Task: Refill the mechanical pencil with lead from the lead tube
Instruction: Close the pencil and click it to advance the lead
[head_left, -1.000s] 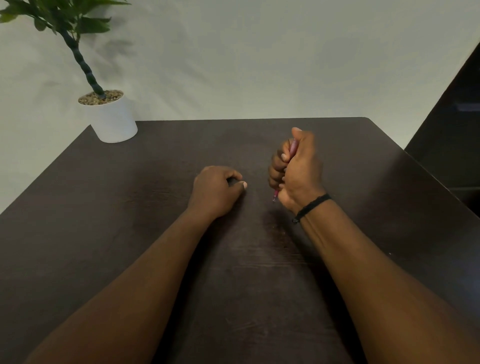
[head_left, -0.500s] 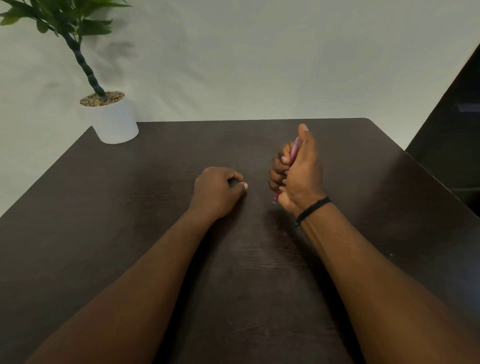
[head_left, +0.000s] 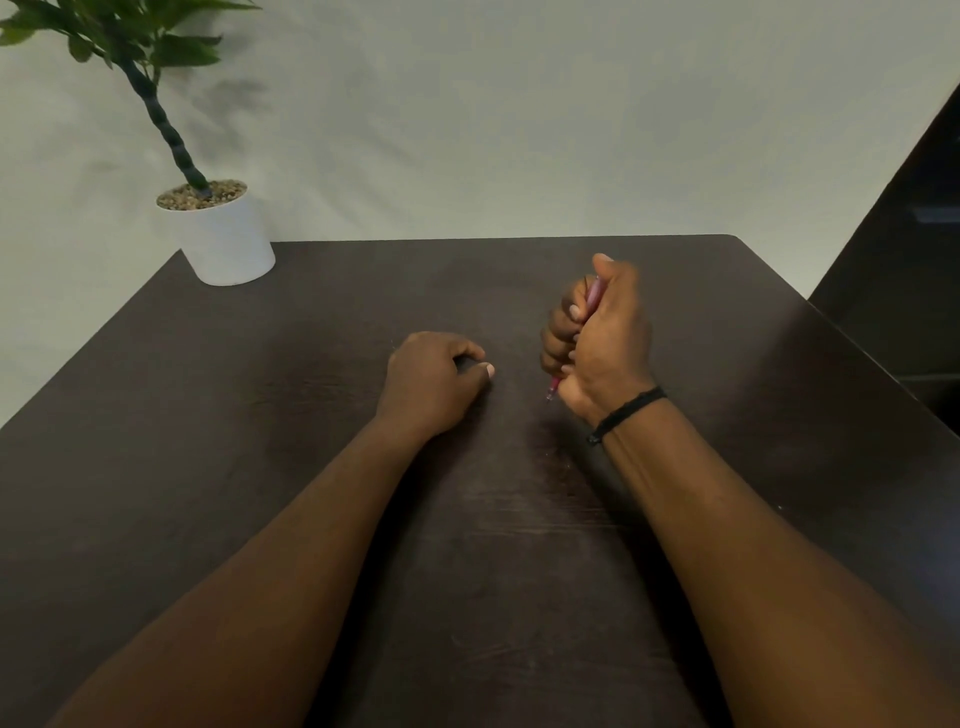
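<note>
My right hand (head_left: 602, 338) is closed in a fist around a pink mechanical pencil (head_left: 591, 296), held nearly upright with its tip (head_left: 550, 394) pointing down just above the dark table (head_left: 311, 415). The thumb sits over the pencil's top end. My left hand (head_left: 434, 379) rests on the table to the left, fingers curled with the thumb tip against them. Something dark may sit inside that hand, but I cannot tell what. No lead tube shows in the open.
A white pot (head_left: 223, 234) with a green plant stands at the table's far left corner. A dark piece of furniture (head_left: 904, 270) rises beyond the table's right edge. A pale wall lies behind.
My right thumb rose slightly off the pencil's top and came back down over it. The left hand stayed put.
</note>
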